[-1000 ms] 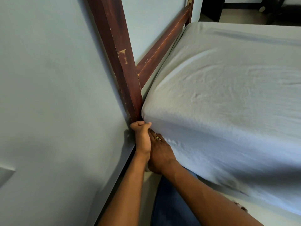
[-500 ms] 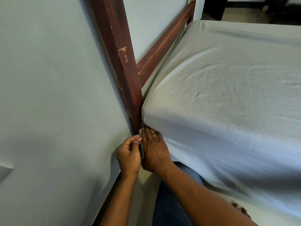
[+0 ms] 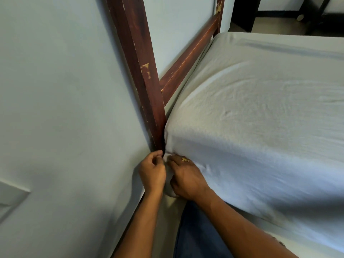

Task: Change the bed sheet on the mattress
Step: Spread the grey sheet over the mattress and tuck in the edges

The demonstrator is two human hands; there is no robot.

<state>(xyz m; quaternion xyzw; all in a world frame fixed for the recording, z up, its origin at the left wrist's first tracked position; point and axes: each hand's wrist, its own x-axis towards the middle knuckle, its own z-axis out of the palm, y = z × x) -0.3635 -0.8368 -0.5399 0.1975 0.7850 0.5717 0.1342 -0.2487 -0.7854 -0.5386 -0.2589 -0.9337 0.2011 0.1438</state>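
A pale grey-white bed sheet covers the mattress and hangs over its near corner. Both hands meet at that corner, beside the foot of a dark wooden bedpost. My left hand has curled fingers pinching a bit of sheet edge by the post. My right hand, with a gold ring, presses against the side of the mattress and grips a fold of sheet between the two hands. The sheet's lower edge under the hands is hidden.
A pale blue wall stands close on the left. A wooden side rail runs along the wall to a far post. My blue trouser leg is below. Dark furniture legs stand beyond the bed.
My left hand dropped from the post's base and drew slightly left, then returned to the corner. My right hand slid a little lower on the mattress corner and now gathers sheet there.
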